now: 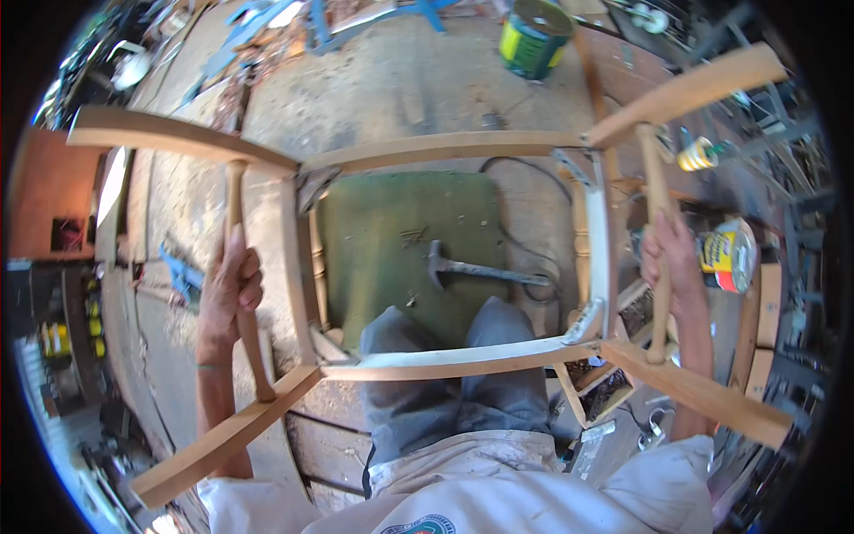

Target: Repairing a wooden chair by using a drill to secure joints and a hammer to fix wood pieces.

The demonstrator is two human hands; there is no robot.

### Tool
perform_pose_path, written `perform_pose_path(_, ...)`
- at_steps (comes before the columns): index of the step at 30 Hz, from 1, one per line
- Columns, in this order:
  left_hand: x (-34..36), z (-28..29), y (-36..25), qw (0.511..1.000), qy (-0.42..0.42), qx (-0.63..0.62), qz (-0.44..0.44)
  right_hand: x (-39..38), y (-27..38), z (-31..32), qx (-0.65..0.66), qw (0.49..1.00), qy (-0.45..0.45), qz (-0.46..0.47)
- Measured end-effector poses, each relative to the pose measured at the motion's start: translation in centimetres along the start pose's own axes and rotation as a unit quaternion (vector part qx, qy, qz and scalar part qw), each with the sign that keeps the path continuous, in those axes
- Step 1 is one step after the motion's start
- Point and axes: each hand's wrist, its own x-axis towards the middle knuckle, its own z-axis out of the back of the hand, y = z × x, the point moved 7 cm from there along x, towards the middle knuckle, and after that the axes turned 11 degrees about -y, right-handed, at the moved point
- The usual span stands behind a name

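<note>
A wooden chair frame (445, 141) with pale metal corner brackets fills the middle of the head view, its four legs pointing outward. My left hand (229, 285) is closed round the turned left rung (260, 378). On the opposite side, my right hand (672, 258) grips the turned right rung (651, 160). Through the frame's opening I see a worn green pad (374, 231) beneath my grey-trousered knees. A hammer (480, 269) lies on the pad among small scattered bits, with a dark cable (534, 182) curving along its far and right sides.
A green can (536, 40) stands at the back among blue scraps (240, 27). At right are a yellow can (698, 156), a larger labelled tin (729, 254) and open wooden boxes (592, 400). Blue pieces (182, 276) lie left; an orange-brown cabinet (49, 187) stands at far left.
</note>
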Motion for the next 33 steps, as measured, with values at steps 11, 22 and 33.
perform_pose_path(11, -1.8, 0.2, -1.0, 0.998, 0.049, -0.008, -0.028, -2.0, 2.1, 1.7, -0.021, 0.999, -0.030, 0.041)
perform_pose_path(22, 1.1, 2.3, 0.9, 0.989, 0.111, -0.092, -0.016, -3.5, 4.4, 0.8, -0.005, 0.998, 0.013, 0.065)
perform_pose_path(33, 3.8, 0.1, 0.8, 0.980, 0.153, -0.124, -0.013, -3.1, 5.4, 0.1, -0.016, 0.998, -0.030, 0.057)
